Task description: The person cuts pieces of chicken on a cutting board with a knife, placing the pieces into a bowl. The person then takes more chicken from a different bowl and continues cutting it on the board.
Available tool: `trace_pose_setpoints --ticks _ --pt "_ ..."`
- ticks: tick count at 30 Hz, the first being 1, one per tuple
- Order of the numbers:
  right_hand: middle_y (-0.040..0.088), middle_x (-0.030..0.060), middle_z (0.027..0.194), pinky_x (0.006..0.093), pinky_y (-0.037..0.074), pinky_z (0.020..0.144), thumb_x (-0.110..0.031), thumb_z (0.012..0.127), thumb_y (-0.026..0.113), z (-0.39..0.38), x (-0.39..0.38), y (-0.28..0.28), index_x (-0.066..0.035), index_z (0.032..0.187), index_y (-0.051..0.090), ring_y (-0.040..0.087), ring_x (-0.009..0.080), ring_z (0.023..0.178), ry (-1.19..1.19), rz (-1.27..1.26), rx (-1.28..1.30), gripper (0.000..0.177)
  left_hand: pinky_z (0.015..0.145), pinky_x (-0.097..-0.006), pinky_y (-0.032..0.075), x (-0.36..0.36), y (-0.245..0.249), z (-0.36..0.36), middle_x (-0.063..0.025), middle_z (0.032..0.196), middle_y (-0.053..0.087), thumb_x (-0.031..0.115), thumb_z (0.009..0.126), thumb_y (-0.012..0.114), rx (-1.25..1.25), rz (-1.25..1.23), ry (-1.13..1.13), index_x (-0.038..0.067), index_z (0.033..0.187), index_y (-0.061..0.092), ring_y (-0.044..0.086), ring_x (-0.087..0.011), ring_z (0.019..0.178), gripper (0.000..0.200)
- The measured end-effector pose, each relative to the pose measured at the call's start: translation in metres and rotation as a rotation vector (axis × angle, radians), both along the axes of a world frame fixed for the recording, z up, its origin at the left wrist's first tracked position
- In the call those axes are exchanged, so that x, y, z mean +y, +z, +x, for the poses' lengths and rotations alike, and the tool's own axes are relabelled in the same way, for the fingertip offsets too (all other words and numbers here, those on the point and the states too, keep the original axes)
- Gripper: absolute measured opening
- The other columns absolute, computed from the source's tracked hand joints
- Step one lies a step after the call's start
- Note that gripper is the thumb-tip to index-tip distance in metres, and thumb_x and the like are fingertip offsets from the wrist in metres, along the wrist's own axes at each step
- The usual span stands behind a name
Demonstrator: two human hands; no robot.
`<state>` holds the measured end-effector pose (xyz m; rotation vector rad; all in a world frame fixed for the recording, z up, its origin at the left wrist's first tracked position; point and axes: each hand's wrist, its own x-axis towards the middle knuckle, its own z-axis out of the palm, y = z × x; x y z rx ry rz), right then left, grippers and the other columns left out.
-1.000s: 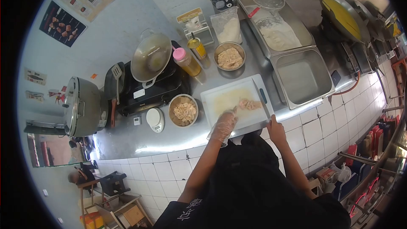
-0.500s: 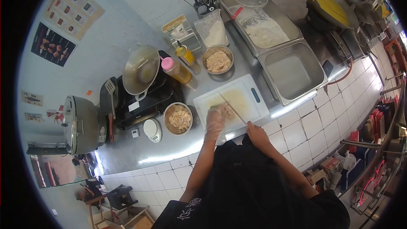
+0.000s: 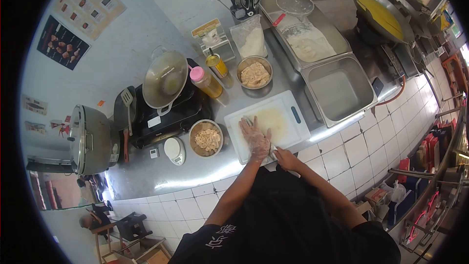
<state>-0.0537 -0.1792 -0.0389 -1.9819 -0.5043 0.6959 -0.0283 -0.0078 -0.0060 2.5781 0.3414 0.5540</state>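
My left hand (image 3: 255,137), in a clear plastic glove, lies with fingers outstretched on the white cutting board (image 3: 290,139). Closed around the handle of a knife (image 3: 273,150) is my right hand (image 3: 288,159), at the board's near edge. My left hand covers most of the blade and any meat beneath it. Left of the board stands a metal bowl of cut raw meat (image 3: 207,139). A second metal bowl with pale raw meat (image 3: 255,74) sits beyond the board.
Right of the board are an empty steel pan (image 3: 337,88) and a flour-filled tray (image 3: 310,44). A white scale (image 3: 174,150), a pink-capped bottle (image 3: 205,82), a can (image 3: 216,64) and a wok (image 3: 166,80) stand to the left. An oil-filled wok (image 3: 378,14) is far right.
My left hand has spread out and moved right, across the board and over the blade. My right hand has lowered slightly with the knife, which now lies more hidden.
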Motion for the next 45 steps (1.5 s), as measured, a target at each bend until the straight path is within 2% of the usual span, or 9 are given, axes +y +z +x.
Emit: trace_pose_setpoints --ticks 4,11,17,18,24,30,36,39,45 --pt "0.055 0.0104 0.055 0.0369 0.048 0.043 -0.028 0.111 0.039 0.010 0.015 0.002 0.000 0.106 0.047 0.058 0.0230 0.042 0.035 0.016 0.192 0.029 0.123 -0.0520 0.022 0.024 -0.034 0.009 -0.0276 0.159 0.030 0.024 0.096 0.063 0.059 -0.080 0.011 -0.001 0.145 0.049 0.024 -0.0465 0.149 0.057" --pt "0.056 0.0121 0.057 0.0366 0.048 0.045 -0.032 0.111 0.038 0.023 0.031 0.072 -0.003 0.103 0.047 0.058 0.0214 0.044 0.211 0.032 0.105 0.032 0.121 -0.0443 0.028 0.051 -0.060 0.017 -0.0206 0.155 0.040 0.014 0.101 0.055 -0.456 -0.667 0.216 -0.001 0.141 0.052 0.035 -0.0367 0.146 0.043" --pt "0.062 0.0190 0.066 0.0460 0.052 0.061 -0.038 0.110 0.038 0.030 0.030 0.126 -0.004 0.104 0.052 0.065 0.0361 0.058 0.425 -0.055 -0.021 0.037 0.112 -0.0452 0.040 0.161 0.065 -0.010 -0.0205 0.137 0.057 0.021 0.097 0.063 -0.182 0.120 0.524 0.000 0.129 0.062 0.050 -0.0360 0.133 0.038" --pt "0.065 0.0244 0.078 0.0520 0.050 0.072 -0.039 0.109 0.038 0.028 0.025 0.113 -0.004 0.104 0.053 0.065 0.0467 0.077 0.396 -0.023 -0.102 0.039 0.110 -0.0461 0.042 0.170 0.073 -0.013 -0.0205 0.134 0.059 0.023 0.096 0.065 -0.097 0.174 0.608 0.000 0.126 0.064 0.052 -0.0365 0.131 0.038" --pt "0.065 0.0299 0.093 0.0585 0.047 0.079 -0.032 0.107 0.045 0.029 -0.033 0.102 -0.003 0.106 0.054 0.062 0.0527 0.091 0.139 -0.039 -0.015 0.030 0.103 -0.0455 0.046 0.134 0.139 0.024 -0.0196 0.117 0.069 0.019 0.089 0.070 0.004 0.068 0.326 0.004 0.114 0.071 0.063 -0.0358 0.114 0.029" --pt "0.062 0.0311 0.093 0.0570 0.047 0.076 -0.024 0.104 0.050 0.033 -0.099 0.094 -0.001 0.103 0.050 0.057 0.0550 0.093 -0.076 -0.071 -0.037 0.023 0.093 -0.0458 0.052 0.084 0.064 0.167 -0.0198 0.108 0.071 0.015 0.090 0.061 -0.083 0.062 -0.260 0.005 0.105 0.072 0.067 -0.0363 0.105 0.022" --pt "0.065 0.0292 0.087 0.0561 0.049 0.074 -0.026 0.105 0.047 0.037 -0.135 0.090 -0.002 0.102 0.051 0.062 0.0531 0.088 -0.125 -0.216 0.012 0.025 0.091 -0.0466 0.052 0.087 -0.022 0.252 -0.0237 0.102 0.071 0.023 0.088 0.059 0.398 0.233 -0.227 0.000 0.099 0.072 0.067 -0.0382 0.102 0.028" --pt "0.066 0.0277 0.083 0.0556 0.050 0.073 -0.029 0.106 0.046 0.037 -0.139 0.085 -0.002 0.102 0.052 0.066 0.0504 0.085 -0.136 -0.243 -0.011 0.028 0.084 -0.0453 0.054 0.090 -0.036 0.244 -0.0212 0.096 0.072 0.021 0.089 0.058 0.134 0.194 -0.255 0.001 0.095 0.072 0.069 -0.0371 0.094 0.026" --pt "0.066 0.0251 0.077 0.0544 0.051 0.071 -0.031 0.106 0.046 0.035 -0.136 0.064 -0.002 0.102 0.052 0.067 0.0479 0.080 -0.150 -0.201 -0.027 0.029 0.081 -0.0462 0.054 0.083 0.047 0.215 -0.0223 0.092 0.071 0.028 0.094 0.060 0.302 0.153 -0.208 0.000 0.092 0.071 0.069 -0.0391 0.090 0.030"
